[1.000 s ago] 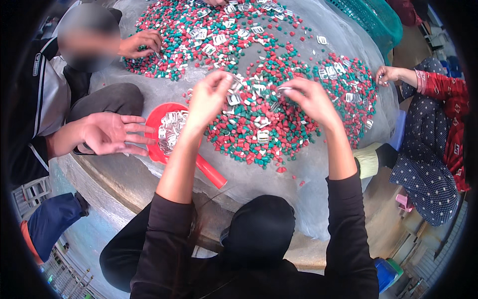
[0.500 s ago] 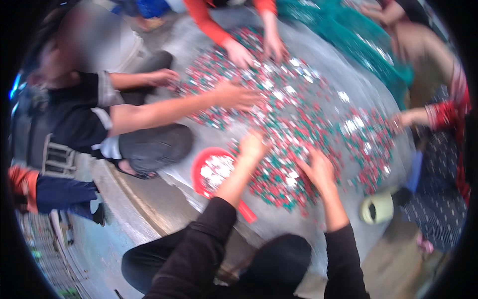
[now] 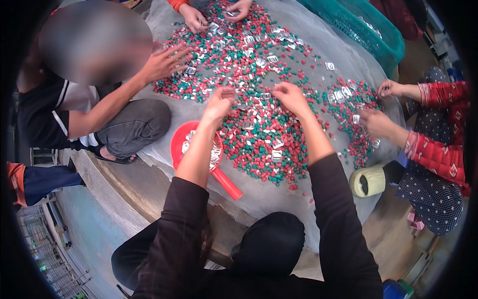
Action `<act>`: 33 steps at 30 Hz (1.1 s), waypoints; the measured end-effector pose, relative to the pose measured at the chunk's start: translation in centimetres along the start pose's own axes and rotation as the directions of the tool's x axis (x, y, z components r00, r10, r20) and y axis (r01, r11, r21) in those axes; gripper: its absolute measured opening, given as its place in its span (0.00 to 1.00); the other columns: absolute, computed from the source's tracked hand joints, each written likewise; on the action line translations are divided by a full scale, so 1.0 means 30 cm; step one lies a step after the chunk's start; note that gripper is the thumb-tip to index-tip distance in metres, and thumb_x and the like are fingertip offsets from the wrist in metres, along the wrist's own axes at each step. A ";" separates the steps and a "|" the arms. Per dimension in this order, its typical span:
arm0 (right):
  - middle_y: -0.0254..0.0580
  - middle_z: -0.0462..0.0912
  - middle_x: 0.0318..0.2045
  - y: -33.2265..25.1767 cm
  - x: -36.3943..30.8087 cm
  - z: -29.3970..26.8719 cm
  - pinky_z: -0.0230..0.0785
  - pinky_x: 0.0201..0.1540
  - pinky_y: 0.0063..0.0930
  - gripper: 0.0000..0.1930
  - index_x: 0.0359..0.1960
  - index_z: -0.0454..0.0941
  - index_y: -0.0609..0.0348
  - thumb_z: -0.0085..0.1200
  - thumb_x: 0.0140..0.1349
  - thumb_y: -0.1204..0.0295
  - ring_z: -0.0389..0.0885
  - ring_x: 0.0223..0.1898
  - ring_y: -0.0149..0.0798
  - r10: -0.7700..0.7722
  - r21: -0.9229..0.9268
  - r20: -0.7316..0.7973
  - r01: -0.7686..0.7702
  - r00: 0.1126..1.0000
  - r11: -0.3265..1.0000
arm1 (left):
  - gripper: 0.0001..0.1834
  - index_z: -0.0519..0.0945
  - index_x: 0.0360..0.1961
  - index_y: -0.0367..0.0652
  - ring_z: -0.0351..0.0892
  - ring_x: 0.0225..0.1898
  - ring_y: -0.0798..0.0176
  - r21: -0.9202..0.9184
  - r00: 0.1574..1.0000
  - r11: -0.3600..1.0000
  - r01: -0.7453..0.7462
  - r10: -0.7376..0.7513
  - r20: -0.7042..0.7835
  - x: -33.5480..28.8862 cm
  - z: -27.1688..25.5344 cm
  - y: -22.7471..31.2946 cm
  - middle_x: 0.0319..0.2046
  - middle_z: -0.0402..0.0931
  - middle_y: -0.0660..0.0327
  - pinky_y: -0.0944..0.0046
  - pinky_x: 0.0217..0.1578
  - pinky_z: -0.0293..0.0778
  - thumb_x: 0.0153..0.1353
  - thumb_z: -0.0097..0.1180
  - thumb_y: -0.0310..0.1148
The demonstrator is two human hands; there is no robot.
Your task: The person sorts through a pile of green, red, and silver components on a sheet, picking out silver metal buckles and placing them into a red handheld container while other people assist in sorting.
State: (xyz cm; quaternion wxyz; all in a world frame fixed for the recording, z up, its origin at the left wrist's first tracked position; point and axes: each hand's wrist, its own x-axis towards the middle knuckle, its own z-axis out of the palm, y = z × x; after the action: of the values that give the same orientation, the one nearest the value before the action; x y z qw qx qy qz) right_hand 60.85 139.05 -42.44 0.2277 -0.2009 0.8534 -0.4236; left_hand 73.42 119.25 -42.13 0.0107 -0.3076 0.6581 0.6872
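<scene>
A wide pile of small red, green and white pebble-like pieces (image 3: pixel 264 144) lies on a translucent sheet, with flat silver buckle-like pieces (image 3: pixel 277 156) scattered in it. My left hand (image 3: pixel 220 105) is above the pile's near-left part, its fingers curled closed; what they hold, if anything, is hidden. To its right, my right hand (image 3: pixel 293 98) has thumb and forefinger pinched together over the pile. A small silver piece (image 3: pixel 265 94) shows by those fingertips, but whether they grip it I cannot tell. Below my left forearm sits a red long-handled scoop (image 3: pixel 230 185) with silver and white pieces in it.
A person in black sits at left, one hand (image 3: pixel 169 62) spread over the pile. Another person's hands (image 3: pixel 194 19) work at the far side; a red-sleeved person's hands (image 3: pixel 381 123) sort at right. A green basket (image 3: pixel 386 47) stands far right, a yellow-green slipper (image 3: pixel 368 181) nearer.
My view has shifted and sharpened. My right hand has moved farther over the pile and its fingers have closed into a pinch. The left person's hand has drawn back leftward.
</scene>
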 end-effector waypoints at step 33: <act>0.32 0.78 0.25 0.051 -0.514 -0.048 0.63 0.22 0.18 0.13 0.37 0.77 0.58 0.59 0.53 0.65 0.79 0.29 0.29 0.195 0.546 0.182 -0.264 0.964 0.795 | 0.16 0.75 0.39 0.43 0.78 0.29 0.56 0.560 0.833 0.622 -0.547 0.337 0.439 -0.320 0.213 -0.076 0.30 0.76 0.58 0.58 0.29 0.74 0.51 0.60 0.38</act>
State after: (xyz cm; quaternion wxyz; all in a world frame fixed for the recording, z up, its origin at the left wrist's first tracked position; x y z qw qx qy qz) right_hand 72.38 149.10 -39.54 0.3761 -0.0437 0.6926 -0.6140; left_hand 79.56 129.13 -40.34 0.0452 -0.0048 0.9045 0.4239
